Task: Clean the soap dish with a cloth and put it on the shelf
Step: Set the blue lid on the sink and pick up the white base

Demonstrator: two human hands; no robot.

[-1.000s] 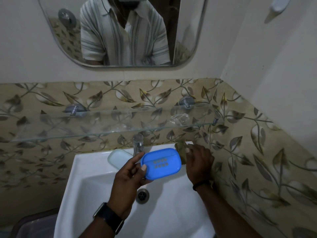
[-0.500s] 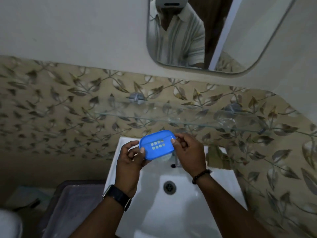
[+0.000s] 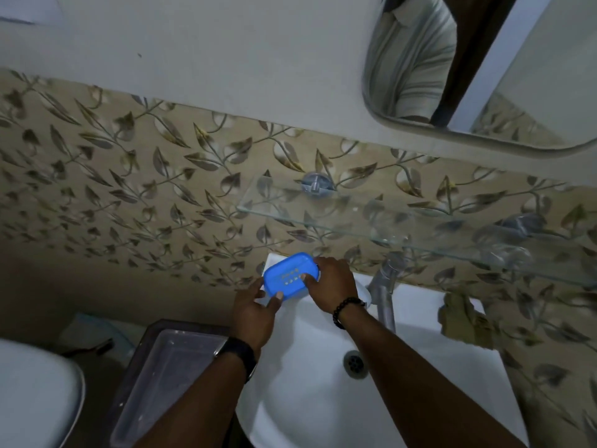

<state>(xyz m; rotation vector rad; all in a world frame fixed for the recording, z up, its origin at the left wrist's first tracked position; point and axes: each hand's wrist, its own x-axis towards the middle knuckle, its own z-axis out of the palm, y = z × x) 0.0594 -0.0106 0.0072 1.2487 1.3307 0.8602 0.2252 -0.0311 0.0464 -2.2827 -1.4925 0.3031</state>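
Both hands, left hand [image 3: 255, 310] and right hand [image 3: 332, 282], pinch soap dish [image 3: 289, 275] by opposite rims (likely light, rigid plastic, slippery if wet).

Plastic, glass, glazed ceramic and metal around a washbasin.
The oval blue plastic soap dish [image 3: 288, 277] looks smooth and faintly translucent; the clear glass shelf [image 3: 355, 218] is glossy on shiny metal brackets [image 3: 315, 186]. The white ceramic basin [image 3: 310, 383] is glazed smooth, the chrome tap [image 3: 386, 286] polished, the crumpled olive cloth [image 3: 465, 320] matt and coarse, the leaf-patterned beige wall tiles [image 3: 129, 189] slightly sheened.
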